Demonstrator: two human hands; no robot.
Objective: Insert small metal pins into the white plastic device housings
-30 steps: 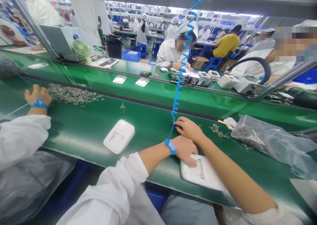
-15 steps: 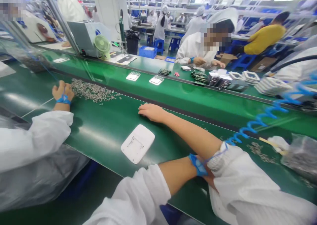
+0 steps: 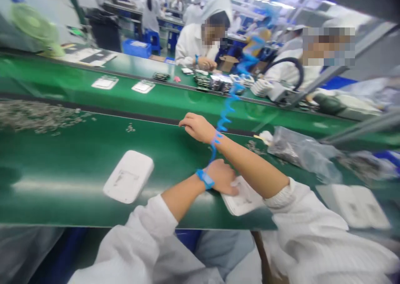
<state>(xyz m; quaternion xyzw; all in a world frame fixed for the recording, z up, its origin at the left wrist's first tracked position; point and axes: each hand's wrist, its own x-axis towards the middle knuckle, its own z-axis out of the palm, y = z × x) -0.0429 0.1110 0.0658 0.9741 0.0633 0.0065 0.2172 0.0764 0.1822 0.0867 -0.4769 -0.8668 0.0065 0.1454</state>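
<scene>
Left hand [image 3: 221,176]: thumb on white casing [image 3: 242,201], can't tell if fingers grip. Right hand [image 3: 198,127]: fingers curled, can't tell if pinching anything. Best press casing flat, forearms uncrossed.

No text, brand, number or sign can be read. The green lit display [image 3: 75,31] at the upper left is too blurred to make out, and the dark marks on the white housing [image 3: 137,163] form no legible characters.
</scene>
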